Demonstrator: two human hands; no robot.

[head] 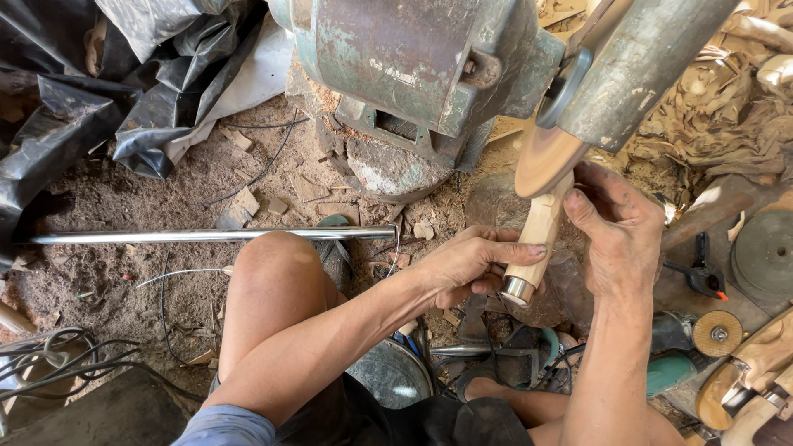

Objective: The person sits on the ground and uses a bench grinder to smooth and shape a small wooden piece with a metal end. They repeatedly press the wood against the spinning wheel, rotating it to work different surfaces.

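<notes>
Both my hands hold a pale wooden handle (537,231) with a metal ferrule at its lower end. My left hand (467,264) grips it near the ferrule from the left. My right hand (619,223) wraps it from the right, thumb on the wood. The handle's upper end touches a round sanding disc (547,157) on a worn green bench motor (413,58). A curved metal guard (640,58) sits over the disc.
A long metal rod (206,235) lies on the sawdust-covered ground by my left knee (277,281). Black plastic sheeting (99,74) is heaped upper left. Wood shavings (727,107), a clamp (702,272), discs and more wooden handles (752,372) crowd the right. Cables (58,355) lie lower left.
</notes>
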